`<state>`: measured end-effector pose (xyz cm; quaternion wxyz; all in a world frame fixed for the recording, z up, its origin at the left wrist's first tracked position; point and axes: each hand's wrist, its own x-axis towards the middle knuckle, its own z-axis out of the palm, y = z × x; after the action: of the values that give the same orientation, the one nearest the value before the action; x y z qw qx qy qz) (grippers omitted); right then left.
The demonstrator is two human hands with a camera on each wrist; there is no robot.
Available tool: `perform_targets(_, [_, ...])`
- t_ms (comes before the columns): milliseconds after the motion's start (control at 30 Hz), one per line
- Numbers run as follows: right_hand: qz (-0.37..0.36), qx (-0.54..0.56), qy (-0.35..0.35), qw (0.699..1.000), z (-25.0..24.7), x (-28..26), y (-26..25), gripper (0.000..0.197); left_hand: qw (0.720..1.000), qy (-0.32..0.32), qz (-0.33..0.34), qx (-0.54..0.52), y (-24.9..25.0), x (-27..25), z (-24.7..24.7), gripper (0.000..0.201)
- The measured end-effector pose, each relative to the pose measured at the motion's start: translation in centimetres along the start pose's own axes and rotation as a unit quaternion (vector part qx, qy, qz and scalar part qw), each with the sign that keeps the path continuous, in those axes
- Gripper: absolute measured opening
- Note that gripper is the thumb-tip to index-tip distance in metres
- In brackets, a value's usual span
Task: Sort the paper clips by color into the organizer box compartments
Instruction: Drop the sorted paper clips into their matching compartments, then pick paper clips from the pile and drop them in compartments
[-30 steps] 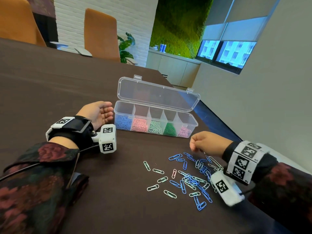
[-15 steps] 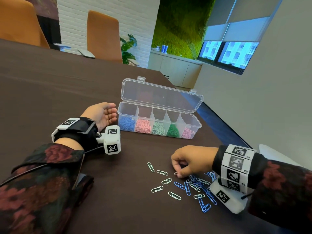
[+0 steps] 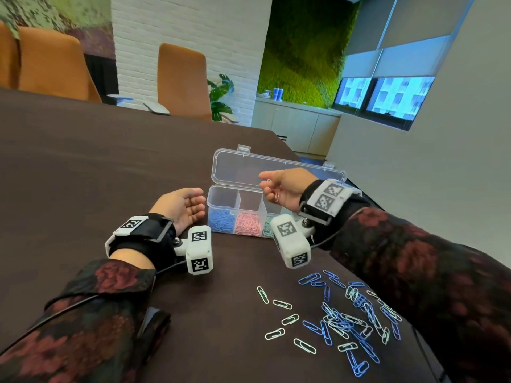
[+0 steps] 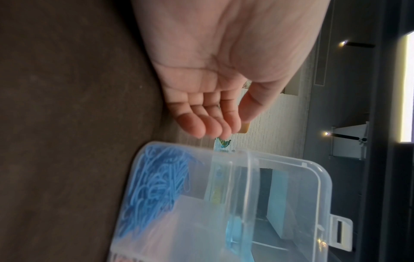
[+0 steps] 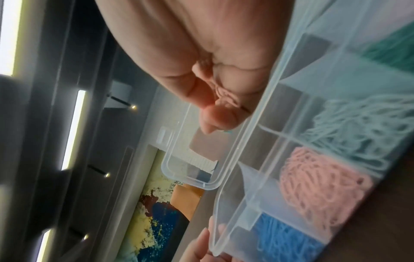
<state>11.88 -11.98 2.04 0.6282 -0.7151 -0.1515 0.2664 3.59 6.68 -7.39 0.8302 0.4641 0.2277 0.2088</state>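
One pink paper clip in right hand grip.

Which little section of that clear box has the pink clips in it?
The second compartment from the left end of the organizer box, holding the pink clips. It sits between the blue clips and the pale mint ones.

Blue paper clips, pink clips, dark floral sleeves.

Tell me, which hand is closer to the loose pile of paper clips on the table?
Neither clearly. The right hand is raised over the organizer box, pinching a clip; the left hand rests beside the box. Loose pile lies nearer the person.
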Motion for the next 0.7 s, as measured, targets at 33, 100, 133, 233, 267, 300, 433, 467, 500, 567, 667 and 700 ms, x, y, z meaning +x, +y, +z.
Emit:
perform_targets(33, [0.007,-0.003,-0.005,1.0,0.7,0.4,-0.3,0.024,1.0,0.001,0.0,0.0,0.0,0.0,0.0,0.012])
perform_targets(100, [0.016,-0.037,-0.013,0.999,1.5,1.1,-0.6,0.02,1.0,0.002,0.001,-0.002,0.0,0.1,-0.1,0.012])
perform_targets(133, [0.015,-0.05,-0.009,0.999,1.6,1.4,-0.6,0.026,1.0,0.002,0.001,-0.002,0.1,0.1,-0.2,0.012])
perform_targets(233, [-0.009,-0.019,-0.019,1.0,0.9,1.2,-0.3,0.032,1.0,0.001,0.008,0.004,0.4,0.2,-0.3,0.013])
perform_targets(267, [-0.021,-0.002,-0.026,0.999,0.4,0.8,-0.1,0.028,1.0,0.001,0.013,0.005,0.5,0.1,-0.4,0.013])
perform_targets(300, [-0.034,0.016,-0.033,0.999,-0.3,0.5,0.0,0.025,1.0,0.004,0.02,0.005,0.7,0.1,-0.4,0.013])
perform_targets(433, [-0.09,0.04,-0.055,0.994,-3.8,-1.6,0.6,0.024,0.998,0.006,0.07,0.004,2.0,-0.7,-0.4,0.015])
perform_targets(467, [-0.101,0.015,-0.057,0.993,-4.7,-2.3,0.7,0.024,0.997,0.003,0.082,0.003,2.5,-1.1,-0.3,0.015])
perform_targets(500, [-0.111,-0.021,-0.059,0.992,-5.7,-2.9,0.8,0.023,0.995,-0.001,0.095,0.007,3.1,-1.7,-0.2,0.016])
perform_targets(567, [-0.125,-0.11,-0.073,0.983,-7.8,-4.1,1.4,0.024,0.992,-0.021,0.125,0.028,4.0,-3.1,0.4,0.018])
perform_targets(667, [-0.124,-0.287,-0.135,0.94,-10.6,-5.6,2.7,0.025,0.972,-0.108,0.157,0.139,4.7,-5.9,2.7,0.019])
perform_targets(700, [-0.117,-0.356,-0.163,0.913,-11.1,-6.0,3.2,0.023,0.955,-0.155,0.152,0.201,4.6,-6.8,3.6,0.014])
